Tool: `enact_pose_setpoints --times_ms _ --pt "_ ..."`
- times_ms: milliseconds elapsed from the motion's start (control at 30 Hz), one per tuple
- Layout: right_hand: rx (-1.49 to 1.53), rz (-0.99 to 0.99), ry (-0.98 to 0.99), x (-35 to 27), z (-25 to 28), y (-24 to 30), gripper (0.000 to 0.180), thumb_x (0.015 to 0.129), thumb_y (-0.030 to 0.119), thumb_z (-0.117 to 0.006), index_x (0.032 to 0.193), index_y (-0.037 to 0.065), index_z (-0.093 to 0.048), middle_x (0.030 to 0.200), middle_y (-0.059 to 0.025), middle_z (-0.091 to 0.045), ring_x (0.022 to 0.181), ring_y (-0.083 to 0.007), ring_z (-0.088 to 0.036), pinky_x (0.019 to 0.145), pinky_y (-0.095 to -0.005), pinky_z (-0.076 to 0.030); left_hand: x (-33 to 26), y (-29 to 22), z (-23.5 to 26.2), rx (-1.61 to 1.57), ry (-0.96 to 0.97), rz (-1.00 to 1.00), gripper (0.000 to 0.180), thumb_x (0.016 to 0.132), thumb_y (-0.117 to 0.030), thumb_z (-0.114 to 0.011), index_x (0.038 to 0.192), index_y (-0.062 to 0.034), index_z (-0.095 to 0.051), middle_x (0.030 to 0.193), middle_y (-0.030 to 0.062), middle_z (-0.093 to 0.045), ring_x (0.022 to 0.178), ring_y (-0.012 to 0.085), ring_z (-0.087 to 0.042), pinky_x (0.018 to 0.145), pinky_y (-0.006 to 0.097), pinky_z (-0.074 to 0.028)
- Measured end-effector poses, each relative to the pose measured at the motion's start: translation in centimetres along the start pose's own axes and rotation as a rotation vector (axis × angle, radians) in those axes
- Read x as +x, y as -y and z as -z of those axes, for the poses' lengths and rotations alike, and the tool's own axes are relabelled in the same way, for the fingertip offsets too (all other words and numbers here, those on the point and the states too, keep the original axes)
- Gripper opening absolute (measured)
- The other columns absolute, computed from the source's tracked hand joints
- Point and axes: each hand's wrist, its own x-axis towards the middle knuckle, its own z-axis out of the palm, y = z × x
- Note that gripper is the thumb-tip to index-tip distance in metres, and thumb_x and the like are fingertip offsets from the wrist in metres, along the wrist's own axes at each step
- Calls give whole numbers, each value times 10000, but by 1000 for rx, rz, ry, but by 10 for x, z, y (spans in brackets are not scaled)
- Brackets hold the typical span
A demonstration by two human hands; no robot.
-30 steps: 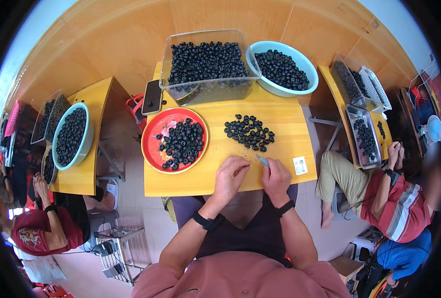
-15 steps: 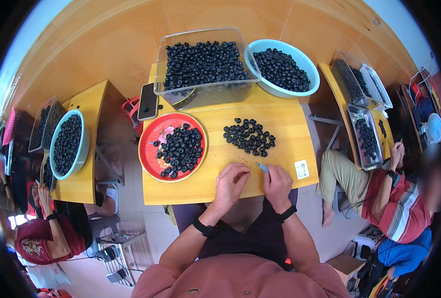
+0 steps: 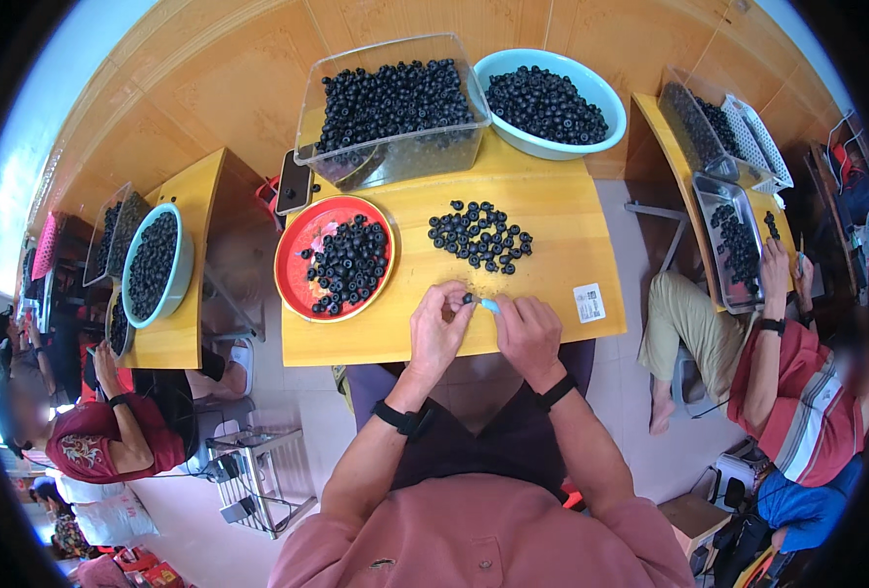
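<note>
My left hand [image 3: 441, 323] pinches a small round black part [image 3: 468, 299] between thumb and fingertips, above the front of the yellow table [image 3: 356, 345]. Close on its right, my right hand [image 3: 530, 331] is closed around a small tool with a light blue end [image 3: 491, 306], which points at the part. The rest of the tool is hidden in the fingers. Just beyond both hands lies a loose pile of black parts [image 3: 481, 237], several showing a hole in the middle. Left of the pile, a red round tray [image 3: 295, 286] with a gold rim holds more of them.
At the back stand a clear plastic bin [image 3: 410, 162] and a light blue basin [image 3: 606, 98], both full of black parts. A phone [image 3: 294, 183] lies beside the bin, a white label [image 3: 588, 303] at the right. People [image 3: 116, 431] work at tables on both sides.
The black part now shows in my left fingertips, beside the blue tool end. My hands have come closer together. The view has tilted, so the table sits higher in it.
</note>
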Motion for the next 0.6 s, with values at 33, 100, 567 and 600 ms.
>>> enact_pose_setpoints --times_ms 33,100,567,600 --pt "0 -4 4 0 0 0 174 876 144 -744 1035 78 -714 738 -47 -529 679 -233 -585 587 -390 -446 0 0 -1 0 4 4 307 897 12 -812 1172 -18 -680 1006 96 -722 838 154 -707 777 291 -585" --pt "-12 24 8 3 1 0 143 880 139 -737 1007 77 -712 735 -45 -527 673 -229 -581 585 -387 -448 1 -1 -1 -13 -2 2 308 896 3 -817 1170 -24 -680 992 92 -714 825 157 -700 766 297 -583" --pt "-13 36 31 4 1 4 110 895 135 -717 982 69 -724 719 -51 -527 647 -229 -586 571 -386 -461 2 2 -2 -7 43 26 349 870 38 -806 1186 -31 -677 970 93 -682 806 161 -682 745 300 -581" --pt "-22 34 47 4 1 4 109 896 137 -716 980 69 -726 717 -51 -530 650 -229 -589 573 -385 -465 2 1 -2 -28 40 47 348 869 41 -806 1185 -29 -676 968 91 -682 811 156 -682 748 297 -582"
